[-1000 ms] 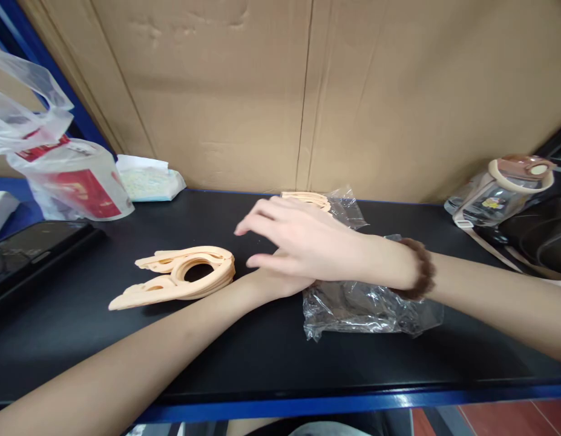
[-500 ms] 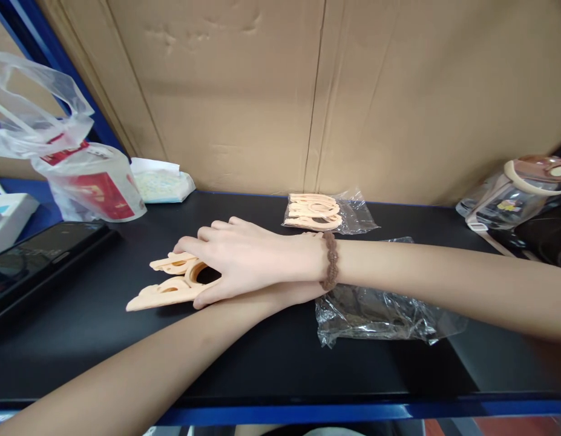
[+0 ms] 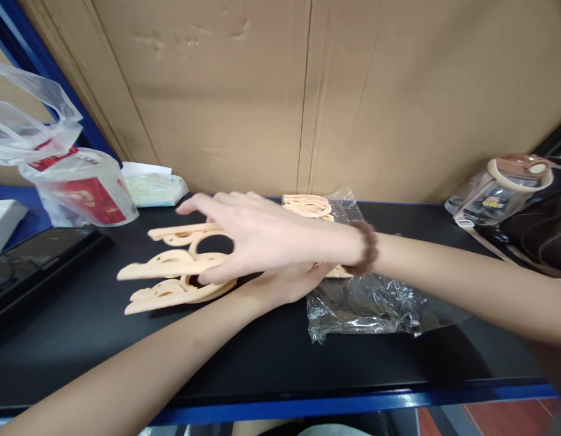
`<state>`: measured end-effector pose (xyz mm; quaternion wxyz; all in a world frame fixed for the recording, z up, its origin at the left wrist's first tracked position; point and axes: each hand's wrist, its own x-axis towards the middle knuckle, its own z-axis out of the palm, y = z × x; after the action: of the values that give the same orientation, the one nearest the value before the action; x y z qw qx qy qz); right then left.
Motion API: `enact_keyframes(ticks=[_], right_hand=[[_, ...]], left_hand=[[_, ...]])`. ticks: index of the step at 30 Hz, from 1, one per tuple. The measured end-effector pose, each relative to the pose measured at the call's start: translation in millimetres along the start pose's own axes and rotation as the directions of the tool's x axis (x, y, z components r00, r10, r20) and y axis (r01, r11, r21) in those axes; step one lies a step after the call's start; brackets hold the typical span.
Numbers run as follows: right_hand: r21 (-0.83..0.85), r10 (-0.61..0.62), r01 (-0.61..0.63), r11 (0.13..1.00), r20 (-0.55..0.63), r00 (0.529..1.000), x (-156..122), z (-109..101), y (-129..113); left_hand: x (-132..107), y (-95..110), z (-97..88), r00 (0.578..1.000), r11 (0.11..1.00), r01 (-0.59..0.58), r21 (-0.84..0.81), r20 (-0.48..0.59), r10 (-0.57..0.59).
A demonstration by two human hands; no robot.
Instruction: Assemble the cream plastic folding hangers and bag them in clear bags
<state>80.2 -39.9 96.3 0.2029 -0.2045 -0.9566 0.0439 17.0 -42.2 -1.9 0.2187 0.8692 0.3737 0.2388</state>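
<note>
Peach plastic folding hangers lie layered on the left half of the black table. Above them is my right hand, slightly blurred, a brown band at its wrist. Its thumb and index finger stand apart, and the upper hanger runs between them into the grip, its far part hidden by the hand. Crossing beneath that wrist, my left hand has its fingers mostly covered; a peach piece shows just beyond it. Whether the left fingers grip that piece is hidden. A crumpled clear bag lies to the right.
A bag of similar hangers lies by the cardboard wall. A phone, a bagged cup and a tissue pack stand left. A water bottle is at the right, above the blue table edge.
My right hand has lifted off the hangers and shifted right, its index finger stretching out. The upper hanger has risen and separated from the one below. The view has shifted slightly.
</note>
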Motion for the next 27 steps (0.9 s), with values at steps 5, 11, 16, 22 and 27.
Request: enact_keyframes(ticks=[5, 11, 16, 22, 27], right_hand=[[0.047, 0.262, -0.261, 0.964, -0.015, 0.965, -73.5, -36.0, 17.6], [0.275, 0.661, -0.640, 0.717, 0.019, 0.750, -192.5, -43.6, 34.4], [0.332, 0.839, -0.782, 0.527, -0.058, 0.541, -266.7, -45.4, 34.8], [0.012, 0.877, -0.896, 0.444, -0.209, 0.432, -299.8, -58.8, 25.7], [-0.096, 0.834, -0.837, 0.538, -0.083, 0.546, -290.8, -64.6, 15.0]], left_hand=[[6.5, 7.0, -2.0, 0.998, 1.000, -0.021, 0.010, 0.065, 0.020], [12.5, 11.5, -0.9, 0.995, 0.993, -0.091, 0.074, 0.037, 0.088], [13.1, 10.8, 0.5, 0.994, 0.991, -0.100, 0.085, 0.056, 0.096], [13.5, 12.7, -1.3, 0.992, 0.989, -0.107, 0.100, 0.074, 0.100], [13.1, 12.8, -1.8, 0.992, 0.988, -0.107, 0.112, 0.075, 0.099]])
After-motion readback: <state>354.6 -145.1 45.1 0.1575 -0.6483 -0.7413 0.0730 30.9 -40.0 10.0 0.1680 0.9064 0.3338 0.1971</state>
